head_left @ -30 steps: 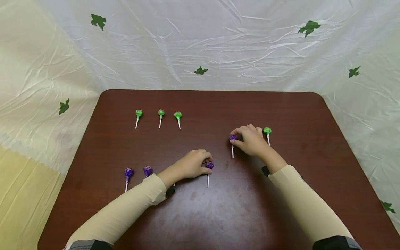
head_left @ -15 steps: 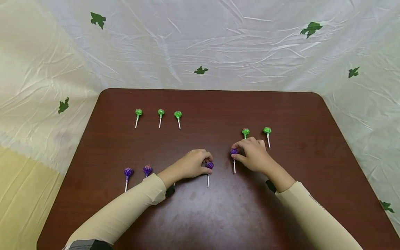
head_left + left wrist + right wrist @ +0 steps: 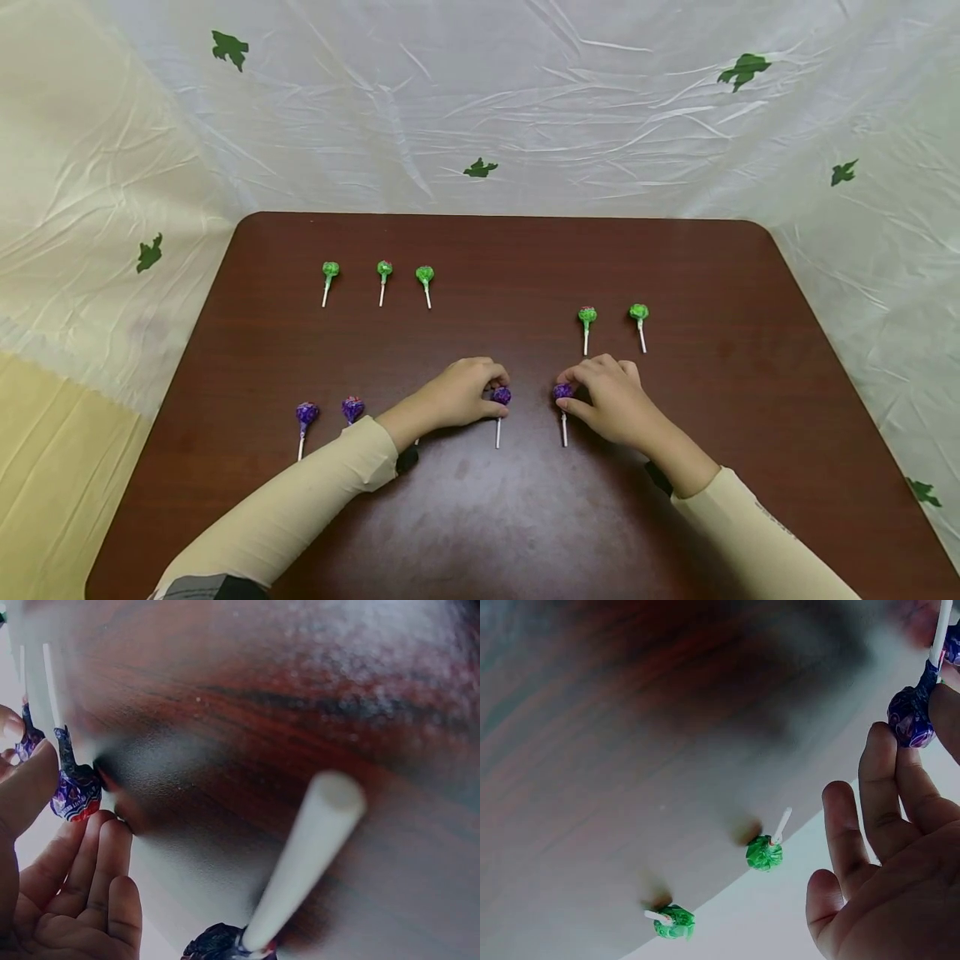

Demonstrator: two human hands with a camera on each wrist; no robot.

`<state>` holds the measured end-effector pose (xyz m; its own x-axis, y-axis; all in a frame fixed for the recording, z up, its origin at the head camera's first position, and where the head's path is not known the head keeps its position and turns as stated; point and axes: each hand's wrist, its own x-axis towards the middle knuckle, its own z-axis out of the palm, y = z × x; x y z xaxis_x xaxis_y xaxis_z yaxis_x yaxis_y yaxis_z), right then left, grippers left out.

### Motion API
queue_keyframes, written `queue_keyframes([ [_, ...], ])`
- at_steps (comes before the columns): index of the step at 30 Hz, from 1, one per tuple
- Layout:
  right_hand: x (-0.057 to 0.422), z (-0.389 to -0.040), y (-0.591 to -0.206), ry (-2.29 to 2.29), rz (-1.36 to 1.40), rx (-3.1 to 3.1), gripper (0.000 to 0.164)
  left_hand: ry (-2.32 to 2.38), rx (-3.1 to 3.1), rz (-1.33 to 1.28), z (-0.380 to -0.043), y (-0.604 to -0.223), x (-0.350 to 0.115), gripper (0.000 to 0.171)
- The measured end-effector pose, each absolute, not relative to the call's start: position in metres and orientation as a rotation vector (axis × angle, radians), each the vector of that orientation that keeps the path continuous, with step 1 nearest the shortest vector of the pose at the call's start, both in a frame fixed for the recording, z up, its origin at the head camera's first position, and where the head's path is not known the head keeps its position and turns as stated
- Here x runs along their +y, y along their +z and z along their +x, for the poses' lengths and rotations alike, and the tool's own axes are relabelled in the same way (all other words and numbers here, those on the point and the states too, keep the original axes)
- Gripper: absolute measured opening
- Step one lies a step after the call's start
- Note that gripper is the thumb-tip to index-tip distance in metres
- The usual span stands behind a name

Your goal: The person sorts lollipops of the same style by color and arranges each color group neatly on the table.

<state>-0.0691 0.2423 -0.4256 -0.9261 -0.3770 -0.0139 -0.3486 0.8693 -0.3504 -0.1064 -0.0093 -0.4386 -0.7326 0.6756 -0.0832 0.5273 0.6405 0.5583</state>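
In the head view my left hand point(image 3: 459, 395) pinches a purple-wrapped lollipop point(image 3: 501, 396) by its head between thumb and fingers, its white stick pointing toward me. To the right, my right hand point(image 3: 611, 400) pinches another purple lollipop point(image 3: 562, 391) the same way, level with the first and a short gap apart. The left wrist view shows the left hand's lollipop point(image 3: 75, 793) between thumb and fingertips. In the right wrist view, thumb and fingers hold the other lollipop point(image 3: 913, 716). A further purple lollipop point(image 3: 296, 874) lies under the left wrist, mostly hidden in the head view.
Two purple lollipops, one at the far left point(image 3: 307, 413) and one point(image 3: 352, 408) partly behind the left sleeve, lie on the brown table point(image 3: 480, 533). Three green lollipops point(image 3: 384, 269) form a row at the back left. Two more green lollipops point(image 3: 587, 315) lie beyond the right hand.
My right hand has drawn its purple lollipop toward me, level with the left one, uncovering a green lollipop behind it. My left hand has stayed in place.
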Motion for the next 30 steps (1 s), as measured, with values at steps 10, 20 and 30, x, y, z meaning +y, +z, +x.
queue_keyframes([
  [10,0.2420,-0.0678,-0.4292,-0.524,-0.580,2.965,0.021,0.732,2.575,0.953,-0.1058,-0.4369,-0.0096,0.035],
  [20,0.2399,-0.0666,-0.4314,-0.511,-0.609,2.967,0.024,0.748,2.576,0.951,-0.1059,-0.4376,-0.0098,0.035],
  [30,0.2393,-0.0646,-0.4351,-0.498,-0.611,2.965,0.024,0.744,2.577,0.943,-0.1056,-0.4392,-0.0096,0.035],
])
